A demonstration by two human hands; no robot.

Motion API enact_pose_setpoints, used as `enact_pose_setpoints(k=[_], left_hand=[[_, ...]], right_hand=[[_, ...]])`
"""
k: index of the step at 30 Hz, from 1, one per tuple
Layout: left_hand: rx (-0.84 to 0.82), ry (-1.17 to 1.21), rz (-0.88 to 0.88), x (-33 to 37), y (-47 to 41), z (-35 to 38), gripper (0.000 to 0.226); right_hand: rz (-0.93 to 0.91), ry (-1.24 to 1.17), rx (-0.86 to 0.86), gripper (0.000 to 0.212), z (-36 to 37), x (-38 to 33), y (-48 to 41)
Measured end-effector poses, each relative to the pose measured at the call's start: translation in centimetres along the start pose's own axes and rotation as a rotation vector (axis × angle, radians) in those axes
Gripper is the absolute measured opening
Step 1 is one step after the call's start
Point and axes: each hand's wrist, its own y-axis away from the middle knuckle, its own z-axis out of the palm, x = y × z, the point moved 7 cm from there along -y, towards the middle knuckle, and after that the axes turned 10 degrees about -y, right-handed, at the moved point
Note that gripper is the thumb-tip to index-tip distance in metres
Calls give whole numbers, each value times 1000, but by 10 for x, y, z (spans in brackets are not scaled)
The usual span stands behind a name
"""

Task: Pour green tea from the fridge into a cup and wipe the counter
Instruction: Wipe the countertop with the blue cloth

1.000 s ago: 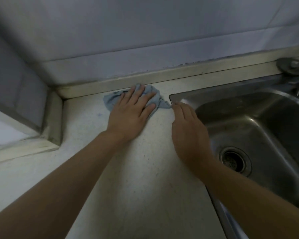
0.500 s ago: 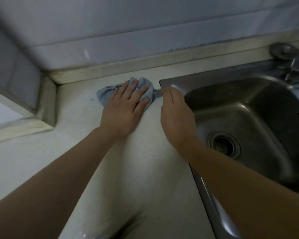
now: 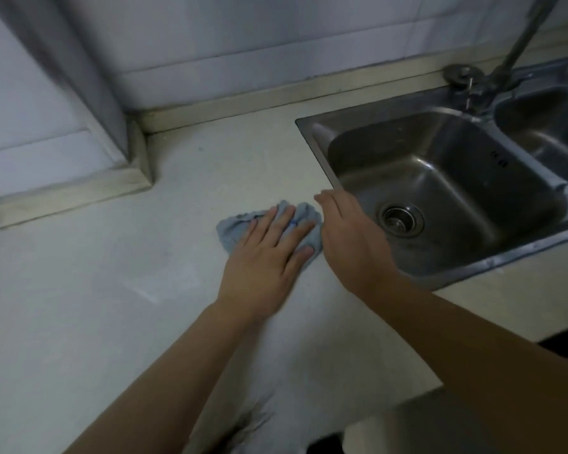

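A crumpled blue-grey cloth [image 3: 233, 229] lies on the pale counter [image 3: 95, 290], just left of the sink's front corner. My left hand [image 3: 269, 253] presses flat on the cloth with its fingers spread. My right hand [image 3: 348, 237] sits beside it against the cloth's right edge, fingers pointing away from me along the sink rim; whether it grips the cloth I cannot tell. No cup or tea is in view.
A steel double sink [image 3: 322, 149] with a drain [image 3: 400, 219] lies to the right, and a tap [image 3: 479, 83] stands behind it. A tiled wall [image 3: 243, 44] and a raised ledge [image 3: 66, 191] bound the counter at the back and left. The counter's front edge [image 3: 417, 396] is near, at the lower right.
Both hands and the cloth have slid from the back wall toward me along the sink's left rim. The view has pulled back and now shows more counter and the second basin.
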Motion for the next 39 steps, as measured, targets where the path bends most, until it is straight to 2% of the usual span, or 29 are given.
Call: enact_pose_setpoints(k=[2,7,13,17,18,20,22,24,27,30,33,35,37,39], left_hand=[[-15,3,32,4,36,-1,56],[-18,0,76,-28,112,-5,58],[41,-82,-164,-97,152,-10,59],[110,-46,-346,-80,145,-11,59],[105,-65,-330,-64,143,-9,59],[94,-143,-171,-17,142,-4,57],[98,-121,-60,23,145,1,53],[63,-33,-30,37,148,5,53],[54,-49,100,30,158,5,53],[29,-65,55,-4,150,3,56],[66,-62,-150,-24,125,2,60],[136,-61,-255,-12,109,0,59],[147,-39,-228,20,100,5,54],[132,-51,-108,52,104,10,54]], right_hand=[[-9,0,-28,50,2,-19,29],[-6,-35,29,45,1,-68,74],[8,-16,50,35,4,-98,89],[82,65,85,36,-11,-68,107],[108,85,91,36,-15,-57,110],[168,72,93,36,-19,-38,113],[205,12,97,37,-19,-33,116],[198,-12,95,40,-17,-36,116],[194,-19,110,44,-18,-36,116],[208,-32,113,43,-17,-35,115],[199,-50,136,43,-17,-35,115],[203,-55,145,42,-19,-37,115],[203,-54,140,44,-19,-37,115],[200,-74,146,45,-20,-36,115]])
